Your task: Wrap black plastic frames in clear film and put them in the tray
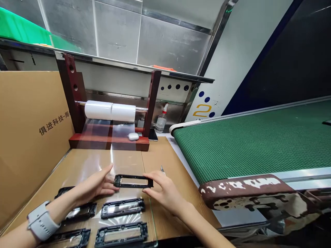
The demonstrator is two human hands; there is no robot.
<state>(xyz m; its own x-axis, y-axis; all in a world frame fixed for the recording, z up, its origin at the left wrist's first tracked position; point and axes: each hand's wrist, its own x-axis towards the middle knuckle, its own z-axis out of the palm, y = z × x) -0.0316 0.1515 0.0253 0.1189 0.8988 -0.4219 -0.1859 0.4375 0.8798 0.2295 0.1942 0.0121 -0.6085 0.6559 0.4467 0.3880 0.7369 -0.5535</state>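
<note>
A black rectangular plastic frame [133, 186] with a long window is held above the work surface. My right hand [165, 193] pinches its right end between thumb and fingers. At its left end, my left hand [99, 186] is open, thumb raised and apart, fingertips beside or touching the frame's edge. Below lie similar black frames, one [122, 207] just under the held one and another [121, 234] nearer me. More lie to the left, such as one frame [81, 210] partly hidden by my left forearm. Clear film [126, 160] stretches across the surface.
Two white film rolls [110, 111] hang on a rod in a dark red stand [108, 142]; a white earbud case [133, 136] rests there. A cardboard box [31, 144] stands left. A green conveyor belt [248, 144] runs right. A spray bottle [161, 121] and phone [152, 135] are behind.
</note>
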